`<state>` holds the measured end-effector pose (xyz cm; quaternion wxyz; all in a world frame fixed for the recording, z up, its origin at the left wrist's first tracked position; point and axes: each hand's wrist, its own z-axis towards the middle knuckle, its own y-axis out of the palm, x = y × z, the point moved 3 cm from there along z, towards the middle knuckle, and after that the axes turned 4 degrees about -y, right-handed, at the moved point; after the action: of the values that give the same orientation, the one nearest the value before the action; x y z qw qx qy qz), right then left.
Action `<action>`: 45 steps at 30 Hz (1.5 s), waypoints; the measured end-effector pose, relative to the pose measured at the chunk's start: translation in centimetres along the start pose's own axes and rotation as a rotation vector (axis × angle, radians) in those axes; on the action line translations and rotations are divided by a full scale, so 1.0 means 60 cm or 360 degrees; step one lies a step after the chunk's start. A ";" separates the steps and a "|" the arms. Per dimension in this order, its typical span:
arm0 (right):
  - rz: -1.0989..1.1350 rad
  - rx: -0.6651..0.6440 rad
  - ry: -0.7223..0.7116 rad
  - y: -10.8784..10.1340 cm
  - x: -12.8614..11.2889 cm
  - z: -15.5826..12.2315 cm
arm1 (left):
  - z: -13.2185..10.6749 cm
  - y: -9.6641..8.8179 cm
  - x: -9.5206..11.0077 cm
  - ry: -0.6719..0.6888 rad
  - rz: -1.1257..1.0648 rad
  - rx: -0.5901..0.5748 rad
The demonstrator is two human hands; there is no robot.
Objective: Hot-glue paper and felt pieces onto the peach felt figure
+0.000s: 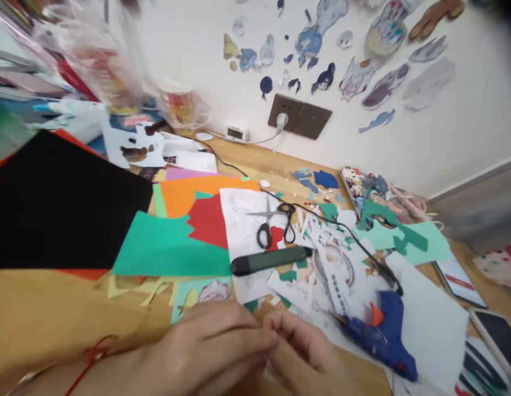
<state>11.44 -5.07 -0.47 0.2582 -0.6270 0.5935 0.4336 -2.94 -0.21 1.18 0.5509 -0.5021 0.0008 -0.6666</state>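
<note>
My left hand [214, 346] and my right hand [300, 352] meet at the bottom middle, fingers closed and pressed together. Whatever they pinch is hidden by the fingers. Just beyond the left fingers lies a small paper cut-out [214, 291] with brownish line drawing. A blue hot glue gun [379, 335] rests on its side to the right of my right hand, nozzle pointing left. Farther off are a dark green pen-like tool [272, 259] and open scissors [263, 235] with black handles, lying on a white sheet [236, 220].
Coloured paper lies to the left: black [65, 209], green [168, 247], orange [197, 190] and red [209, 220]. Paper scraps and a tape roll [349, 269] clutter the middle right. A black cord [354, 236] crosses them. Two phones [461, 283] lie at the right edge. A wall socket [286, 113] is behind.
</note>
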 end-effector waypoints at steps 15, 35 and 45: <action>-0.0092 -0.0035 -0.0398 0.014 -0.015 -0.015 | -0.003 -0.026 0.020 0.0435 0.0062 0.0198; -0.0135 0.0110 -0.0459 -0.003 0.000 -0.008 | 0.005 -0.025 -0.005 0.0105 -0.0294 -0.0054; -0.0388 0.0308 -0.0619 0.004 -0.047 0.021 | 0.038 -0.049 -0.037 -0.0030 -0.0188 -0.0067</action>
<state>11.11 -2.61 1.35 0.4769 -0.5710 0.4913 0.4529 -3.82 3.83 2.42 0.4999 -0.5190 -0.0201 -0.6930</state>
